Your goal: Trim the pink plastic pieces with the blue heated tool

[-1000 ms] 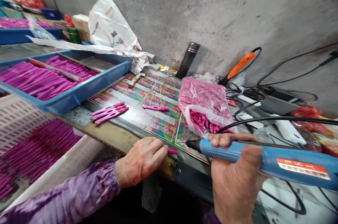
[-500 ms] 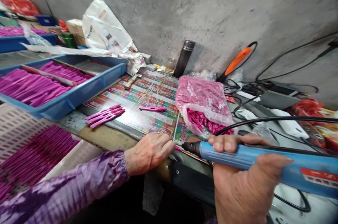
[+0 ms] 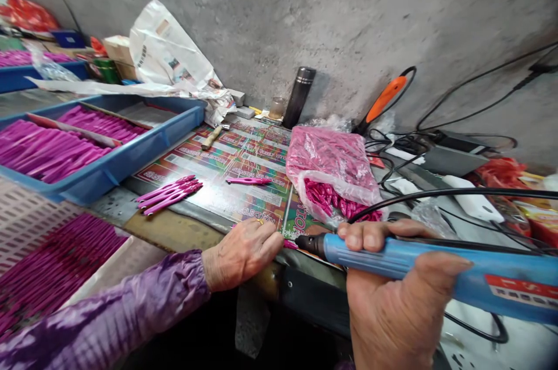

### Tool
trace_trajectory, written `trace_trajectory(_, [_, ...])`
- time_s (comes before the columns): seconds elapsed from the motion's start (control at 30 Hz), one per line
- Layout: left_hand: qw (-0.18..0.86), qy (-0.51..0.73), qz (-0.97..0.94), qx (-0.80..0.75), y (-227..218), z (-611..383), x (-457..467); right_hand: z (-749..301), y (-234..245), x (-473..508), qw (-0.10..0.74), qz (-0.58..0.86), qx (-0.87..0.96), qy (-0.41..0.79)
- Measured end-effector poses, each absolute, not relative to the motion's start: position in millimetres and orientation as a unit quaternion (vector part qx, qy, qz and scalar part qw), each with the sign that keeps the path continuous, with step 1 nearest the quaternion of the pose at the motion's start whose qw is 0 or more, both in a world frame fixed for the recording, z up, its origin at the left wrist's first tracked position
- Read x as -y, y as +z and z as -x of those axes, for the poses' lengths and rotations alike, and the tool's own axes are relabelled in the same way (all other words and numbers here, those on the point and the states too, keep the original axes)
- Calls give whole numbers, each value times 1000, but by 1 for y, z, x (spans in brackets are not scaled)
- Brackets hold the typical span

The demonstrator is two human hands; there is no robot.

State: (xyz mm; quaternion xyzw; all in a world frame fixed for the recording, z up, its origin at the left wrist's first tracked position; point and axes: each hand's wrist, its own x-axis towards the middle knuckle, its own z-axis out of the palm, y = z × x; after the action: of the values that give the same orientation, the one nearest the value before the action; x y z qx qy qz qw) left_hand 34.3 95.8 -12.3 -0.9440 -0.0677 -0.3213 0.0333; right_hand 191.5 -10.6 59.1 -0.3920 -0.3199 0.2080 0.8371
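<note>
My left hand (image 3: 246, 251) is closed at the front edge of the workbench, pressing a slim pink piece (image 3: 290, 244) whose end sticks out past the fingers. The rest of that piece is mostly hidden. Wrapped in my right hand (image 3: 387, 306) is a blue electric screwdriver (image 3: 370, 256) with a black nose. The nose points left, right at the pink piece's end; its bit is too small to make out. A fan of slim pink pieces (image 3: 170, 194) lies to the left, and a single pink piece (image 3: 248, 181) rests farther back on the printed sheet (image 3: 257, 201).
A blue divided tray (image 3: 143, 155) of pink pieces stands left, above a pale basket (image 3: 26, 216) holding more. Behind my hands sit an opened plastic bag (image 3: 331, 155) of pink parts, a small hammer (image 3: 212, 137) and a black flask (image 3: 299, 97). Cables (image 3: 457, 191) cross the right side.
The view has shifted slightly, so everything sits a little farther left. Both hands keep their grips, and the screwdriver's nose stays at the pink piece.
</note>
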Motion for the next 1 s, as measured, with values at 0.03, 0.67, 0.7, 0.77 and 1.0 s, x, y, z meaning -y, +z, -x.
trace_trajectory(0.03, [32,-320,944,71,-12,-34,-96,-192,59,10,837,390,322,209])
trace_trajectory(0.67, [29,-286,954,84,-11,-35,-97,-196,61,14,840,396,301,218])
trace_trajectory(0.7, [26,-281,955,85,-11,-35,-98,-196,60,15,839,397,301,219])
trace_trajectory(0.77, [23,-273,958,87,-12,-34,-98,-196,60,16,839,397,301,219])
trace_trajectory(1.0, [21,-292,953,77,-14,-34,-99,-195,60,16,839,395,309,211])
